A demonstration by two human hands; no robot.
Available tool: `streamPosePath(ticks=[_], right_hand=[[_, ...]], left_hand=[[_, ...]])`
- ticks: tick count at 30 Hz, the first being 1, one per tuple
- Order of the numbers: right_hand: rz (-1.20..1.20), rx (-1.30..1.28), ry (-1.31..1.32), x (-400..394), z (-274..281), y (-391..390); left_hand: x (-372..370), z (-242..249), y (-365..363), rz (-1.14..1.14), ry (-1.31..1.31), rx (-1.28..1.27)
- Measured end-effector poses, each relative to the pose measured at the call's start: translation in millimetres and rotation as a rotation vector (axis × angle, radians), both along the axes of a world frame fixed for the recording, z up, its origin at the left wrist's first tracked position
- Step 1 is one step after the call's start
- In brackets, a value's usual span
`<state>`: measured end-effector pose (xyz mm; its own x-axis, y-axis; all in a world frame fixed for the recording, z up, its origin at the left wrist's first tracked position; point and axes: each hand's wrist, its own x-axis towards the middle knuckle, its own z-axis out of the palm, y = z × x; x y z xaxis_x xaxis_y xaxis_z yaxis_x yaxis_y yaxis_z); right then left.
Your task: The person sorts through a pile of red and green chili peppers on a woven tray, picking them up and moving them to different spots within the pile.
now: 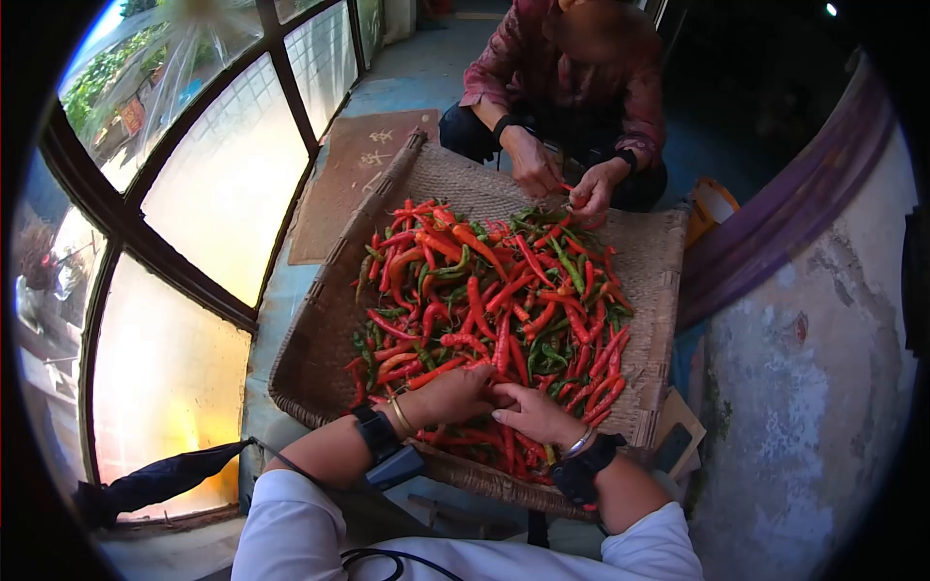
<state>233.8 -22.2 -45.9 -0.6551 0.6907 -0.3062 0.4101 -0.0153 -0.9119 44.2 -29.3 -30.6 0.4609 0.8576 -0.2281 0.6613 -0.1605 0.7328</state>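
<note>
A heap of red chili peppers [504, 281], with some green ones mixed in, lies in a shallow woven basket [644, 290]. My left hand [453, 395] and my right hand [535, 414] meet over the near side of the heap, fingertips nearly touching. The fingers of my left hand are closed, apparently on a red chili pepper that shows just beyond them. My right hand's thumb and fingers are pinched together beside it; what they hold is hidden. Loose peppers lie below and around both hands.
Across the basket a person [572, 97] crouches, both hands [562, 179] at a red pepper over the far edge. Framed windows [213, 184] stand on the left, beside a dark folded umbrella [174, 476]. A worn wall [804, 387], purple curtain [785, 213] and orange container [712, 205] are on the right.
</note>
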Motion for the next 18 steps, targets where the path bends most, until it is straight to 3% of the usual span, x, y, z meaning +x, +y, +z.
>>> streamPosePath(ticks=[3, 5, 6, 8, 12, 16, 18], right_hand=[[-0.012, -0.037, 0.022, -8.1, 1.0, -6.1], [-0.053, -0.313, 0.066, -11.4, 4.3, -7.6], [-0.054, -0.312, 0.066, -12.5, 5.8, -8.5], [-0.246, -0.462, 0.219, -13.2, 8.7, -10.1], [-0.387, -0.521, 0.458, -10.8, 15.1, -7.2], [-0.354, -0.497, 0.312, -8.5, 10.9, -5.5], [-0.326, -0.501, 0.146, -9.3, 8.1, -7.9]], left_hand=[[-0.6, -9.1, 1.3, -0.060, -0.117, 0.024], [0.1, -7.9, 2.5, -0.046, -0.032, 0.040], [0.3, -6.1, 3.1, -0.047, -0.033, 0.041], [0.7, -0.4, 4.0, 0.011, -0.081, -0.012], [-4.8, 4.5, 6.5, 0.083, -0.269, -0.061], [-4.8, -5.0, 3.8, -0.065, -0.048, 0.095], [-4.4, -3.1, -0.2, -0.273, 0.094, 0.058]])
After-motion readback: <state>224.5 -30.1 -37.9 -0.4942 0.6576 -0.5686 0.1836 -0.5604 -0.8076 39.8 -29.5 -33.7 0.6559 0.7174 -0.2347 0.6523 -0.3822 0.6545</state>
